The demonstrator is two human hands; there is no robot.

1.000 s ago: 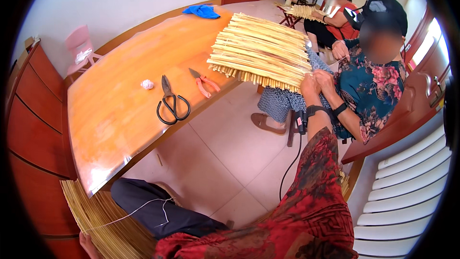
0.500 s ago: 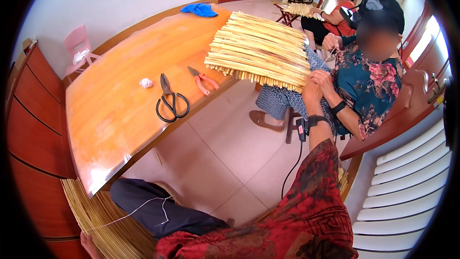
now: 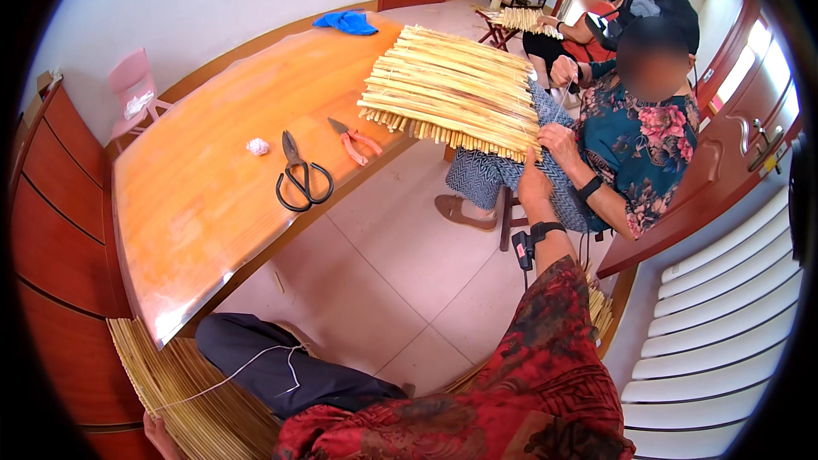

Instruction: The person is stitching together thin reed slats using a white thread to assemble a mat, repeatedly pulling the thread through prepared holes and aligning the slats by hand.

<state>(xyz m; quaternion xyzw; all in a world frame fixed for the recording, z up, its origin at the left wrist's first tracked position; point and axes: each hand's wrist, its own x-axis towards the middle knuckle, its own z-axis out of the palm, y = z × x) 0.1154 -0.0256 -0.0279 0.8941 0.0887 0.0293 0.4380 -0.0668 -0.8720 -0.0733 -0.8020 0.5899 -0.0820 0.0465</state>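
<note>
Touching the near right corner of a mat of straw-yellow stalks [image 3: 452, 89], the wearer's right hand [image 3: 534, 185] is stretched out with a finger against the edge; whether it pinches the stalks cannot be told. The mat lies partly on an orange-brown table [image 3: 187, 221], and its right end extends over the lap of a seated co-worker [image 3: 639, 140] in a teal floral top. The co-worker's nearer hand [image 3: 558, 143] is at the same edge, just beside the wearer's; the farther hand [image 3: 564, 71] is raised, with a thin thread below it.

At the lower left, the wearer's left hand [image 3: 157, 434] is at the outer edge of a second mat of stalks [image 3: 200, 413]. It is mostly cut off by the frame, so its grip cannot be told. A pale cord [image 3: 247, 369] crosses from there over a dark trouser leg [image 3: 290, 375].

On the table, left of the first mat, are red-handled pliers [image 3: 354, 143], black-handled scissors [image 3: 298, 175] and a small pinkish-white ball [image 3: 257, 146]. A blue cloth [image 3: 347, 23] lies near the far edge.
</note>
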